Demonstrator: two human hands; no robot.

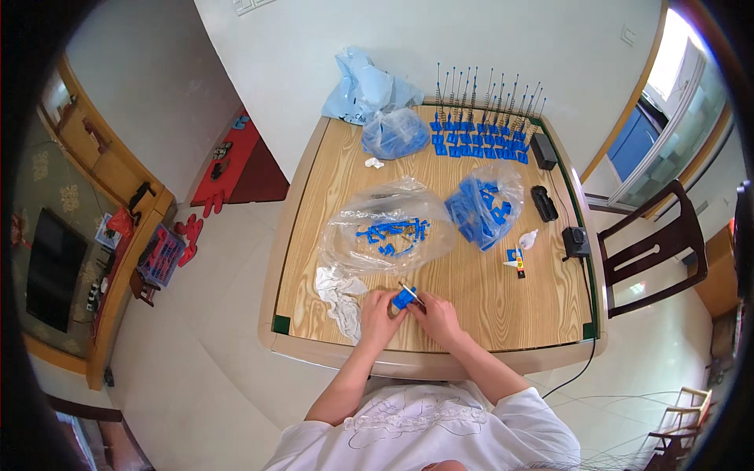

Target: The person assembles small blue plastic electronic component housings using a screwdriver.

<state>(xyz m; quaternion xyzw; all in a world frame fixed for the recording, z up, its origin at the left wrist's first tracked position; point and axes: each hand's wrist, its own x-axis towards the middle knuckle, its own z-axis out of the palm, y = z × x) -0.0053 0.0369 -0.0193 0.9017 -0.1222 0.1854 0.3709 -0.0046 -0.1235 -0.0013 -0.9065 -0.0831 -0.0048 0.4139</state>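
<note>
Close to the table's near edge, my left hand (380, 315) is closed around a small blue plastic piece (404, 298). My right hand (437, 320) meets it from the other side, its fingers pinched at the piece's edge. A thin pale strip or rod lies across the top of the piece; its kind is too small to make out. Just beyond both hands lies an open transparent plastic bag (338, 235) with blue parts and brass-coloured bits (393, 231) inside. Left of my left hand is a crumpled white cloth (340, 302).
Rows of blue bases with upright springs and rods (479, 141) stand at the far right of the wooden table (471, 322). Bags of blue parts (479, 212) (395, 133), a glue tube (519, 265), a black tray (543, 204) and a black box (576, 242) lie about. A chair (656, 251) stands right.
</note>
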